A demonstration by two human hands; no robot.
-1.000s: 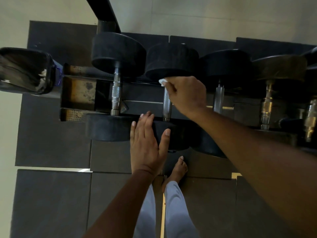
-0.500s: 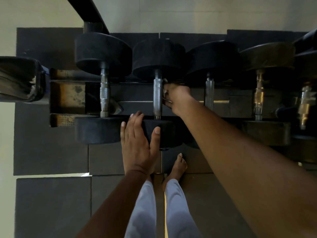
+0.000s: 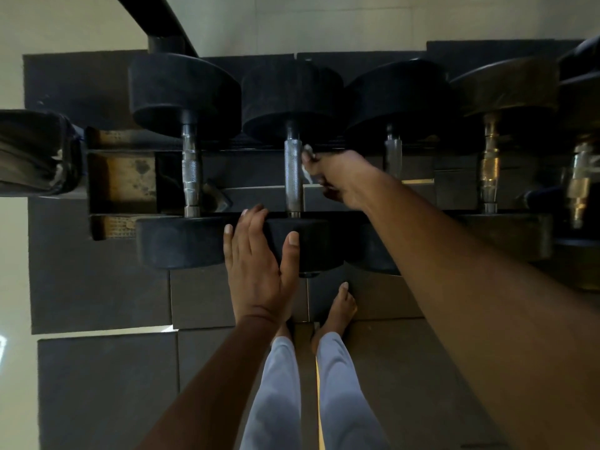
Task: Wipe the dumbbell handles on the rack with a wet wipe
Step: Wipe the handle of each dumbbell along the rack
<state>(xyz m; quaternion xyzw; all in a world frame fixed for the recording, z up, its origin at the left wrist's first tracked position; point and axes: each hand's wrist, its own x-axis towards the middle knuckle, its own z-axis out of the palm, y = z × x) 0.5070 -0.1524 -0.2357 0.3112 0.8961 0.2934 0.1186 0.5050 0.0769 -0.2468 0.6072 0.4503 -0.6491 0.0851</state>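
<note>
Several black dumbbells lie side by side on a dark rack. The second dumbbell from the left has a knurled steel handle. My right hand holds a small white wet wipe just to the right of that handle, the wipe touching its side. My left hand lies flat with straight fingers on the near weight of the same dumbbell. The first dumbbell's handle is bare, as is the third handle, which my right forearm partly hides.
Two brass-coloured handles sit further right. A dark bag hangs at the left end of the rack. A black slanted post rises behind. My bare feet stand on dark floor mats below the rack.
My right hand dropped from the top of the far weight to the right side of the second handle with the wipe. My left hand stayed on the near weight.
</note>
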